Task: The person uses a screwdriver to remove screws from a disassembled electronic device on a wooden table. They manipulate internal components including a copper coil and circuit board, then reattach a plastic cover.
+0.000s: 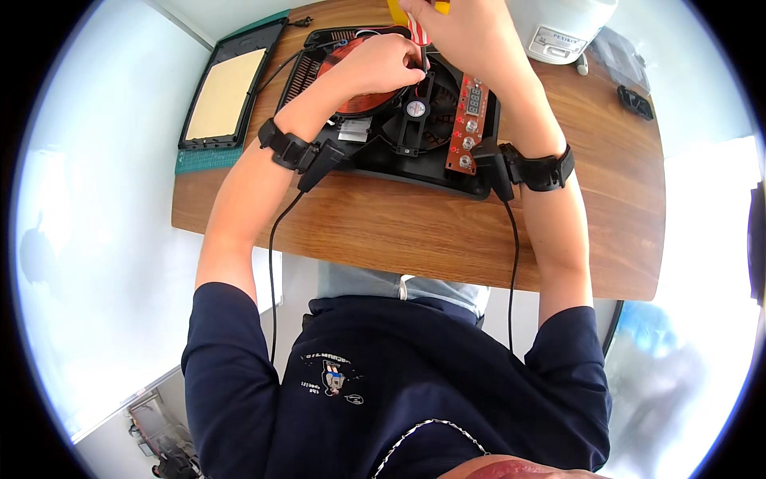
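Observation:
An opened induction cooker base (375,164), a black plastic shell, lies on the table. Inside it are a copper coil (371,104) on the left, a fan (416,108) in the middle and a red-brown control board (463,148) with a display on the right. My right hand (463,30) is closed round the red-and-white handle of a screwdriver (416,33), its shaft pointing down at the fan's far mount. My left hand (383,65) reaches over the coil, fingertips pinched beside the shaft; what they hold is hidden.
At the left, a black panel with a cream sheet (227,100) rests on a green mat (209,161). A white appliance (558,28) stands at the far right, near clear plastic bags (618,56) and a small black part (635,102). Cables hang from both wrist straps.

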A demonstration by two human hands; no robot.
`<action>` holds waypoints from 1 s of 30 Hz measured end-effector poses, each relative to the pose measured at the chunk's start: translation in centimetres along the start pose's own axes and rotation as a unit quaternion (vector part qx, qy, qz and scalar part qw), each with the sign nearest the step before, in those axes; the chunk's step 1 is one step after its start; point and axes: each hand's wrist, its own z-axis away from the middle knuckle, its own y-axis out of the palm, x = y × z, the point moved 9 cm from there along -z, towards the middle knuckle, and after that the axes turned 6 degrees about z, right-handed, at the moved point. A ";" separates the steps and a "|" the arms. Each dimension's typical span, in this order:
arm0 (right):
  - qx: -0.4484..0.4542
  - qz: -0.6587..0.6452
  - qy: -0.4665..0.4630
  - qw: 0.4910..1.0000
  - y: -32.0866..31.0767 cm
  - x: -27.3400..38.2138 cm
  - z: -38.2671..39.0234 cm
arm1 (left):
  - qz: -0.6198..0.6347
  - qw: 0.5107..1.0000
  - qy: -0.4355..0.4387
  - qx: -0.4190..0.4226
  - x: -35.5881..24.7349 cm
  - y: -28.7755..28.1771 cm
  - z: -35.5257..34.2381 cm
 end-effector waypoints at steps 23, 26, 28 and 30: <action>-0.102 0.054 -0.072 0.991 -3.8 2.6 0.1 | -0.058 0.997 0.007 -0.053 0.0 0.5 -0.4; -0.054 0.019 0.102 0.993 -5.4 2.1 -0.4 | -0.122 0.990 0.023 -0.068 -1.0 0.6 -0.7; -0.109 0.003 0.023 0.994 -5.8 1.1 -0.5 | -0.164 0.984 0.028 -0.064 -1.5 0.9 -0.9; -0.128 0.020 0.001 0.992 -6.3 1.1 -0.4 | -0.205 0.978 0.016 -0.037 -1.4 1.4 -1.2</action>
